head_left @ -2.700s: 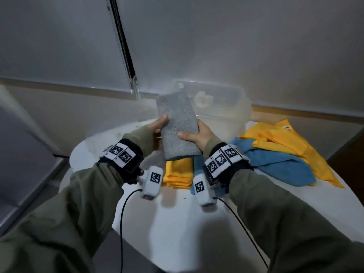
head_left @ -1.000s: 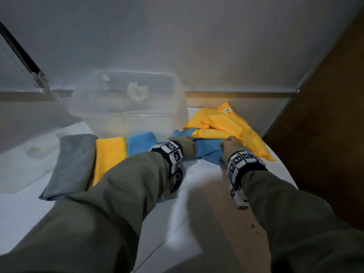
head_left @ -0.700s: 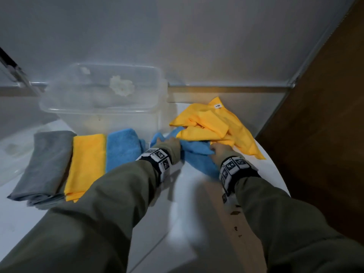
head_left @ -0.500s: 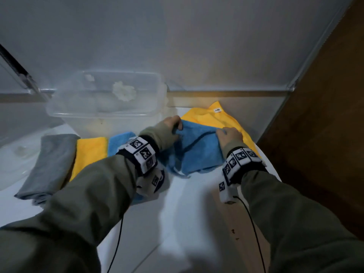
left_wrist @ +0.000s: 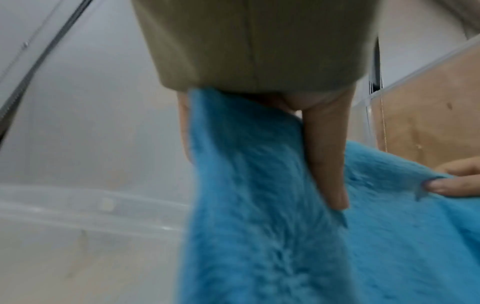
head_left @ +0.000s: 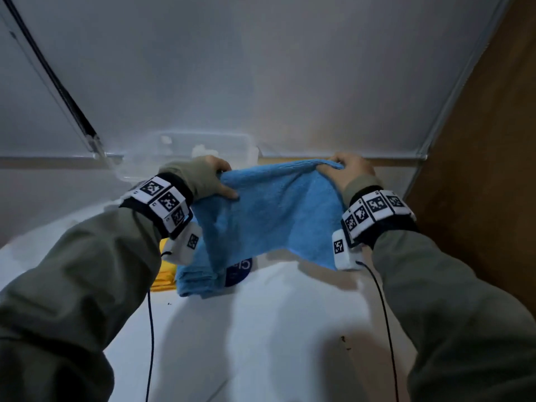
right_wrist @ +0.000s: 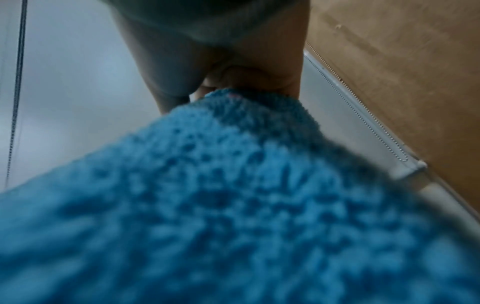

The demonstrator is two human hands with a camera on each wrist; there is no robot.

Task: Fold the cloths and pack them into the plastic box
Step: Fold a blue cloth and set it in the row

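Both hands raised, left hand [head_left: 213, 177] and right hand [head_left: 346, 169] pinching blue cloth [head_left: 272, 213].

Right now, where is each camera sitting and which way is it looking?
Head: sits on the person's head, looks forward and down at the blue cloth held up over the white table; shows both sleeves, left hand, right hand.
Left wrist: sits under the left wrist, looks along the hand; shows the sleeve cuff and the fingers pinching the cloth.
Right wrist: sits under the right wrist, looks along the hand at the cloth corner; shows the palm and fingers.
All three views share the blue cloth.
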